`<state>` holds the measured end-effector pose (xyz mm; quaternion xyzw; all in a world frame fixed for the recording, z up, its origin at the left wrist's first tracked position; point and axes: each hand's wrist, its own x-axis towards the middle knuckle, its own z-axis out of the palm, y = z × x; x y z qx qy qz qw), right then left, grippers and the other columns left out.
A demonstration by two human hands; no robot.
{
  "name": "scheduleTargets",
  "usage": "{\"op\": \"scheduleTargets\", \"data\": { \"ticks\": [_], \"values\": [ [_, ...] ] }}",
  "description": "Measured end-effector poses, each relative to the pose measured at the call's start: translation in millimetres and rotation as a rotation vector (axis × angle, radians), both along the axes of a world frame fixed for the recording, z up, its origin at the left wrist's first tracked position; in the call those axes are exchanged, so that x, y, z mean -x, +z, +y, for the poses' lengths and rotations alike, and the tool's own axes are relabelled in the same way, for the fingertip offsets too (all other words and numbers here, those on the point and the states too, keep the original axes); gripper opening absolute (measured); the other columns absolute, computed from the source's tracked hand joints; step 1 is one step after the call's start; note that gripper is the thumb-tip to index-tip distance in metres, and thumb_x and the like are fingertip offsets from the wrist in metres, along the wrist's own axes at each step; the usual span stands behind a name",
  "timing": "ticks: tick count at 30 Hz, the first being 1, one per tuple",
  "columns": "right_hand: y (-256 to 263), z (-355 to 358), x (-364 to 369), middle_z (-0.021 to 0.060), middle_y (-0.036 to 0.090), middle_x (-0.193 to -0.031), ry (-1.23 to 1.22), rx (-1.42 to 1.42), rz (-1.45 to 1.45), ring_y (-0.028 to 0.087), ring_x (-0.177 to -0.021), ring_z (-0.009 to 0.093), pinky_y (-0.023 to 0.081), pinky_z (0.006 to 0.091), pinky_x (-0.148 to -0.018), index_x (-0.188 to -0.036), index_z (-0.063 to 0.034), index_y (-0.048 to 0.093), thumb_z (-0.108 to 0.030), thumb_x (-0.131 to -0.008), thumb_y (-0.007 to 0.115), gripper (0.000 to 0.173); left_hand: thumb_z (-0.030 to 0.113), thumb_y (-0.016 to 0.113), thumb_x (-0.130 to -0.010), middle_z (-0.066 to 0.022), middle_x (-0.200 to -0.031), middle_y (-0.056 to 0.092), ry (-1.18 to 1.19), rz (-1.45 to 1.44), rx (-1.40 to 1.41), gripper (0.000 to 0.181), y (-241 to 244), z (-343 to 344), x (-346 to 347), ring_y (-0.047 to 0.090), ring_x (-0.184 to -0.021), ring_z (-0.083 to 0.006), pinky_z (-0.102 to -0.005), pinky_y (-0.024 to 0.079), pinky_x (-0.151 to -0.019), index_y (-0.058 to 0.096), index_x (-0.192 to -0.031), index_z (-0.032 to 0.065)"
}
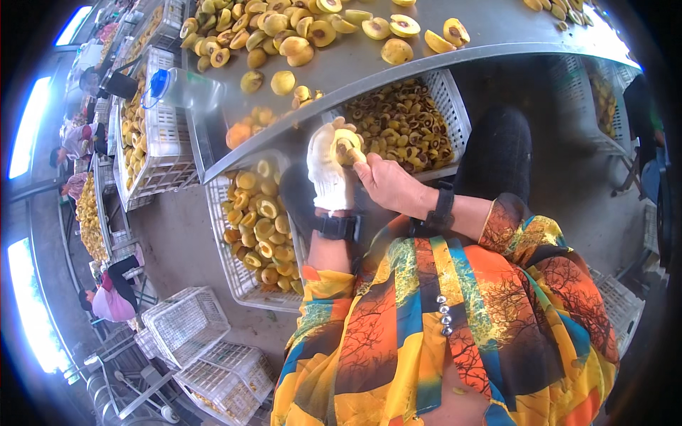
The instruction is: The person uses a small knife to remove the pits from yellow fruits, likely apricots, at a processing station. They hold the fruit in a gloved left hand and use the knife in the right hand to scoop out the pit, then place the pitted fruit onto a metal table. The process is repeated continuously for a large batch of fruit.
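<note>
My left hand (pixel 326 160), in a white knit glove, holds a halved yellow fruit (pixel 346 141) with its cut side showing. My bare right hand (pixel 394 183) has its fingers closed on a small tool (pixel 356 155) that meets the fruit; the hand hides most of the tool. Both hands are above my lap, just in front of the metal table's edge (pixel 298 118). Beyond them, a white plastic crate (pixel 457 109) holds many small dark-centred fruit pieces. Left of my left hand, another white crate (pixel 221 255) holds halved yellow fruit (pixel 264 226).
Yellow fruit halves (pixel 277 24) lie heaped on the metal table, with a clear plastic bottle (pixel 197 90) at its left corner. Fruit-filled crates (pixel 165 138) stand left. Stacked crates (pixel 186 325) are on the floor at lower left. Several people (pixel 112 298) sit farther left.
</note>
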<state>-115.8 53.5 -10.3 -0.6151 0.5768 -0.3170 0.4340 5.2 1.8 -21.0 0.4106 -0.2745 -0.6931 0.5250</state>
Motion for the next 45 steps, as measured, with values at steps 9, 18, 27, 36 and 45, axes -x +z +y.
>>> {"op": "scheduleTargets", "data": {
  "ticks": [9, 18, 27, 36, 45],
  "values": [
    [30.4, -3.0, 0.4, 0.0058, 0.05, -0.052, -0.085, -0.306, -0.291, 0.05, -0.039, 0.013, 0.042, 0.029, -0.04, -0.094, 0.0013, 0.046, -0.036, -0.1, 0.032, 0.041, 0.033, 0.041, -0.098, -0.0111, -0.111, 0.059, 0.168, -0.145, 0.159, 0.043, 2.3, 8.1, 16.1, 0.058, -0.095, -0.0191, -0.0309, 0.049, -0.082, 0.046, -0.128, 0.0027],
    [17.9, -2.2, -4.3, 0.0314, 0.06, -0.077, -0.079, -0.119, -0.138, 0.06, -0.076, 0.046, 0.048, 0.0489, -0.068, -0.1, 0.0086, 0.049, -0.032, -0.099, 0.035, 0.042, 0.032, 0.045, -0.097, -0.0126, -0.112, 0.059, 0.187, -0.246, 0.243, 0.042, 18.1, 12.1, 19.8, 0.057, -0.093, -0.0181, -0.0288, 0.049, -0.08, 0.047, -0.127, 0.0018],
    [19.9, -1.3, 7.2, 0.0262, 0.06, -0.069, 0.04, -0.255, -0.141, 0.06, -0.064, 0.04, 0.049, 0.0447, -0.059, -0.095, 0.0081, 0.049, -0.034, -0.099, 0.034, 0.045, 0.022, 0.054, -0.09, -0.0127, -0.087, 0.066, -0.048, -0.316, 0.182, 0.03, 25.0, -6.7, 6.9, 0.061, -0.072, -0.0161, -0.0255, 0.05, -0.066, 0.064, -0.101, -0.004],
    [15.6, -10.2, 13.4, 0.0146, 0.057, -0.057, 0.176, -0.401, -0.123, 0.059, -0.048, 0.027, 0.048, 0.0392, -0.048, -0.096, 0.0056, 0.049, -0.037, -0.099, 0.032, 0.046, 0.036, 0.057, -0.088, -0.0155, -0.083, 0.065, -0.306, -0.161, -0.151, 0.041, 9.1, -21.1, -14.5, 0.062, -0.072, -0.0225, -0.0314, 0.051, -0.066, 0.062, -0.099, -0.003],
    [2.9, -5.5, 0.2, 0.0301, 0.059, -0.071, -0.102, -0.054, -0.057, 0.059, -0.071, 0.047, 0.048, 0.049, -0.065, -0.09, 0.0085, 0.049, -0.031, -0.098, 0.037, 0.043, 0.033, 0.048, -0.096, -0.0137, -0.099, 0.061, 0.219, -0.232, 0.195, 0.041, 5.0, 4.8, 21.9, 0.058, -0.088, -0.0203, -0.0307, 0.05, -0.074, 0.049, -0.121, 0.0001]
  ]
}}
